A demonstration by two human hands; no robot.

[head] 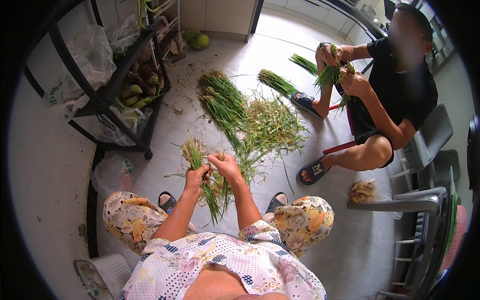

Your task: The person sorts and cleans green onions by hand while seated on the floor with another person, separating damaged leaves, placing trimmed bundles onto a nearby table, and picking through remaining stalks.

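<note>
My left hand (197, 180) is closed around a bunch of garlic chives (193, 153). The pale root ends point away from me, and the green leaves hang down between my knees. Close beside it, my right hand (225, 167) pinches a few thin chive stalks (225, 191) between thumb and fingers. Just beyond my hands lies a loose heap of pale and green chive scraps (275, 122). A large pile of chives with dry, straw-coloured ends (223, 99) rests on the floor left of that heap.
A seated person (397, 86) at the right holds chives (330, 77) in both hands. Two smaller chive bundles (277, 81) lie near that person's feet. A black shelf rack (129, 56) with vegetables stands left. A white bin (112, 272) and grey chairs (405, 198) flank me.
</note>
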